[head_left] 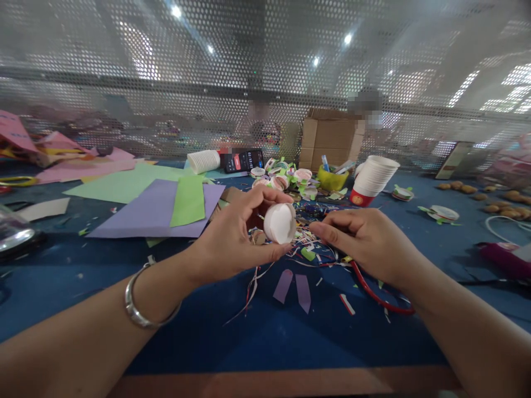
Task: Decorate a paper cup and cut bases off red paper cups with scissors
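Observation:
My left hand [249, 226] is closed around the cut-down end of a white paper cup [280, 223], tilted so its open side faces me. My right hand [352, 237] is to the right of it, with fingers and thumb pinched together. It appears to grip scissors [384, 303]: a thin dark tip points from the fingertips toward the cup, and a red handle loop shows under the palm. Fingers cover the middle of the scissors. Below the hands lie two purple paper strips [283, 286] and a heap of thin paper scraps [309, 249].
Purple [136, 215] and green sheets [188, 202] lie at left. Behind are a phone [244, 161], stacked paper cups [375, 177], a yellow bowl [332, 179], a cardboard box [329, 138] and several small paper turtle-like pieces [443, 213]. A perforated metal screen [186, 77] stands behind the table.

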`<state>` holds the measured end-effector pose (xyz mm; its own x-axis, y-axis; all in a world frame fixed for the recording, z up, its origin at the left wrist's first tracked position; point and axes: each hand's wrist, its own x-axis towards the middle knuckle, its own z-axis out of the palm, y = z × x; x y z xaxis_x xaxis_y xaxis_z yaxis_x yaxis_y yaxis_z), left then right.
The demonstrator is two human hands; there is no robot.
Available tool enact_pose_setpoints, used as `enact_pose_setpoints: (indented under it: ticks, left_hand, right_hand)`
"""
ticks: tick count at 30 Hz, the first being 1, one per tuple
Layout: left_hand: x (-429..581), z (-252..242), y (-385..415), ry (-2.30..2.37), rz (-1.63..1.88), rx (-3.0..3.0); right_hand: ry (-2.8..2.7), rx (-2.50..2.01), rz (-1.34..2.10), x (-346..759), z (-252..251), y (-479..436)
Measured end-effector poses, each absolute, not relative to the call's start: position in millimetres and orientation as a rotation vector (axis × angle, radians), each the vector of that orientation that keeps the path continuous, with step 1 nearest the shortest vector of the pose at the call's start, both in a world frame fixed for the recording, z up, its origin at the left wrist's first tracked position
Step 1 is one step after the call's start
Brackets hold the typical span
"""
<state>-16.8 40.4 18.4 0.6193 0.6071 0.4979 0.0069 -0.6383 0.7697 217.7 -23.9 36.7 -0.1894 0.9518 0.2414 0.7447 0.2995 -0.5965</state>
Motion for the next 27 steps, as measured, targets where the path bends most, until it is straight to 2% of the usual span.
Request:
enact_pose_setpoints:
  ticks: [9,15,27]
  left_hand:
    - [-18.4,22.5,34.3,0.511,1.109,2.355]
    - [-21.2,22.3,35.9,0.460,1.089,2.301]
    - [-21.2,23.5,36.5,0.523,1.148,2.329]
  right_hand:
    - [-1.998,-1.482,0.531,217.9,38.0,-26.7]
    - [-1.962,-1.444,0.632,218.1,39.0,-27.3]
    - [-1.979,-1.474,0.339,215.0,39.9,-31.8]
